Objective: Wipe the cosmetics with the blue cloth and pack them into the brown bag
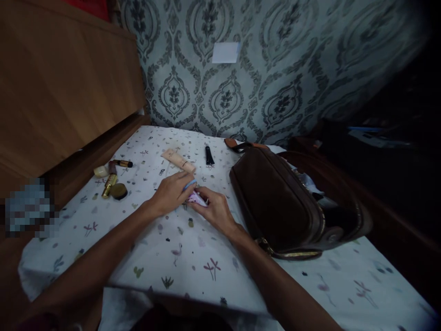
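Both hands meet over the middle of the cloth on a small lilac item (197,198) with a blue end (189,184); its kind is partly hidden by my fingers. My left hand (174,192) has its fingers closed round the blue end. My right hand (215,209) pinches the lilac part between thumb and fingers. Just beyond my left hand lies a beige squeeze tube (179,161). A small black tube (208,155) is further back. To the right of my right hand rests a dark brown bag (272,197), its zip open and some pale contents showing.
At the left lie an open lipstick (110,181), a black and gold cosmetic tube (123,163), a round jar (119,191) and a cream-coloured piece (101,171). A printed white cloth (182,276) covers the table. Wooden furniture (69,82) borders the left; a patterned wall (223,92) stands behind.
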The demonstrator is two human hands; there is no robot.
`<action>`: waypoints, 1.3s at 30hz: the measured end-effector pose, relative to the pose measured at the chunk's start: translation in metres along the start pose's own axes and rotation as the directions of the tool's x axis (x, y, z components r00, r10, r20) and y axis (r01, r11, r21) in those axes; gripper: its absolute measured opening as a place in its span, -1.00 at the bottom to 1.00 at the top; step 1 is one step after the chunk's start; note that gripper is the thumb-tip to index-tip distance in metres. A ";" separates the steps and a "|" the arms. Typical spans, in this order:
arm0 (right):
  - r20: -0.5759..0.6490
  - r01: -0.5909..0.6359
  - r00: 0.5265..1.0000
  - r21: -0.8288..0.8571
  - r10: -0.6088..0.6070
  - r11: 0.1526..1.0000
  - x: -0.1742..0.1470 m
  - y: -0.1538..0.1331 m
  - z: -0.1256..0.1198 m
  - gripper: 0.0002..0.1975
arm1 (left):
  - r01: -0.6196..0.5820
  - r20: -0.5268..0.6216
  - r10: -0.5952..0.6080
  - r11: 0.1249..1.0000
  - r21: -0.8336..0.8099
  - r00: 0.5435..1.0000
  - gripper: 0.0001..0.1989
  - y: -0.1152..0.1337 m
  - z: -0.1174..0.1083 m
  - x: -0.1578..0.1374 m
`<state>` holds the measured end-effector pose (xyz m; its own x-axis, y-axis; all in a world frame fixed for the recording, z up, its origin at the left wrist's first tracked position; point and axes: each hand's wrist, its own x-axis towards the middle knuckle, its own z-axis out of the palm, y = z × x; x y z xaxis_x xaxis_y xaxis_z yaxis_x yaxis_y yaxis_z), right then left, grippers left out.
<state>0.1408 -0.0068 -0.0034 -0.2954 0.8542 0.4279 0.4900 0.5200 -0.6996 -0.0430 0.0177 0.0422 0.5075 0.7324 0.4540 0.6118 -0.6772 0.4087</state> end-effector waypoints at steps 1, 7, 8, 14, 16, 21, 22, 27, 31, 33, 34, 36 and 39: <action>-0.004 0.041 0.999 -0.041 -0.041 0.998 -0.001 0.000 0.000 -0.78 | 0.064 0.034 -0.062 0.997 -0.047 0.997 -0.67 -0.003 0.001 0.001; -0.091 0.039 0.995 -0.005 -0.040 0.999 0.000 0.000 0.002 -0.73 | 0.440 0.227 -0.394 0.620 -0.650 0.891 -0.67 -0.019 0.011 0.005; -0.116 -0.015 0.993 0.062 0.022 0.998 0.001 0.000 0.002 -0.70 | 0.470 0.273 -0.412 0.519 -0.714 0.870 -0.66 -0.020 0.012 0.006; 0.035 -0.258 0.956 0.577 0.292 0.775 0.011 -0.003 -0.004 -0.60 | 0.400 0.325 -0.256 0.337 -0.853 0.910 -0.47 -0.019 0.009 0.003; 0.152 -0.320 0.942 0.673 0.299 0.667 0.012 -0.005 -0.006 -0.59 | 0.417 0.364 -0.209 0.345 -0.841 0.907 -0.46 -0.020 0.005 0.001; 0.285 -0.380 0.925 0.681 0.251 0.626 0.012 -0.007 -0.009 -0.58 | 0.460 0.433 -0.159 0.385 -0.800 0.887 -0.46 -0.023 0.005 -0.001; 0.259 -0.358 0.934 0.650 0.247 0.671 0.011 -0.007 -0.009 -0.59 | 0.453 0.425 -0.161 0.388 -0.803 0.891 -0.48 -0.023 0.006 -0.001; 0.018 -0.202 0.979 0.170 0.202 0.965 0.008 -0.007 -0.011 -0.69 | 0.440 0.388 -0.208 0.425 -0.791 0.898 -0.55 -0.022 0.013 0.000; -0.011 -0.164 0.986 0.000 0.164 0.986 0.006 -0.007 -0.009 -0.68 | 0.454 0.384 -0.241 0.453 -0.768 0.891 -0.56 -0.024 0.017 0.000; -0.022 -0.156 0.988 0.001 0.156 0.988 0.005 -0.006 -0.008 -0.67 | 0.448 0.379 -0.239 0.457 -0.769 0.894 -0.58 -0.025 0.017 -0.001; -0.027 -0.157 0.987 0.014 0.158 0.987 0.005 -0.006 -0.008 -0.67 | 0.446 0.379 -0.237 0.455 -0.771 0.895 -0.60 -0.025 0.017 -0.001; -0.031 -0.171 0.984 0.049 0.173 0.984 0.006 -0.006 -0.007 -0.68 | 0.449 0.382 -0.238 0.446 -0.774 0.893 -0.61 -0.025 0.017 -0.002; -0.029 -0.202 0.978 0.102 0.205 0.974 0.006 -0.004 -0.007 -0.69 | 0.459 0.391 -0.242 0.420 -0.783 0.888 -0.60 -0.023 0.016 -0.002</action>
<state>0.1425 -0.0042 0.0060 -0.1650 0.9423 0.2913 0.4531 0.3347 -0.8262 -0.0485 0.0333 0.0193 0.5399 0.8417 -0.0055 0.0151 -0.0031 0.9999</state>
